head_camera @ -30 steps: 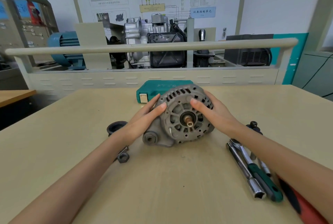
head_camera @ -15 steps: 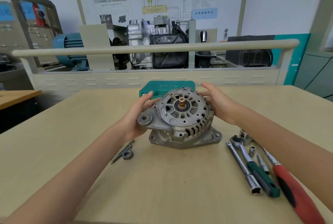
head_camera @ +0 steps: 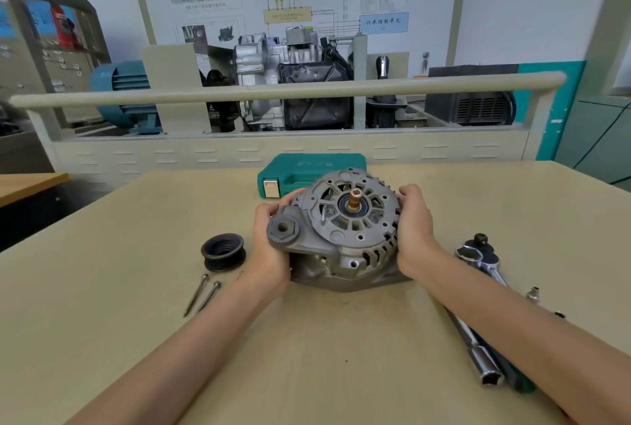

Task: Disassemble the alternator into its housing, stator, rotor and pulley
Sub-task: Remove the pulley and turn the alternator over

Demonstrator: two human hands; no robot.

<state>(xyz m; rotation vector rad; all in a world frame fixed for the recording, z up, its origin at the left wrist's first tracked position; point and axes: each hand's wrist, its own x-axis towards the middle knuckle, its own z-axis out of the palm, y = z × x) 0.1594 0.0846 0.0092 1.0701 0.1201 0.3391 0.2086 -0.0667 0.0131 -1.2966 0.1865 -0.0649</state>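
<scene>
The grey alternator [head_camera: 345, 230] lies on the table with its front housing face up and the copper-coloured rotor shaft [head_camera: 353, 201] sticking out of the centre. My left hand [head_camera: 273, 240] grips its left side by the mounting lug. My right hand [head_camera: 415, 226] grips the right rim, fingers curled over the top edge. The black pulley [head_camera: 223, 251] stands alone on the table to the left, apart from the alternator. Two long through bolts [head_camera: 201, 293] lie in front of the pulley.
A green tool case [head_camera: 307, 172] sits right behind the alternator. Ratchet wrenches and a long socket [head_camera: 478, 315] lie to the right, partly under my right forearm, with small sockets [head_camera: 533, 293] beside them. A railing and engine display stand beyond the table's far edge.
The alternator has been tipped from standing on edge to lying with its shaft up. Both hands shifted from its face to gripping its sides. The pulley and bolts came into view.
</scene>
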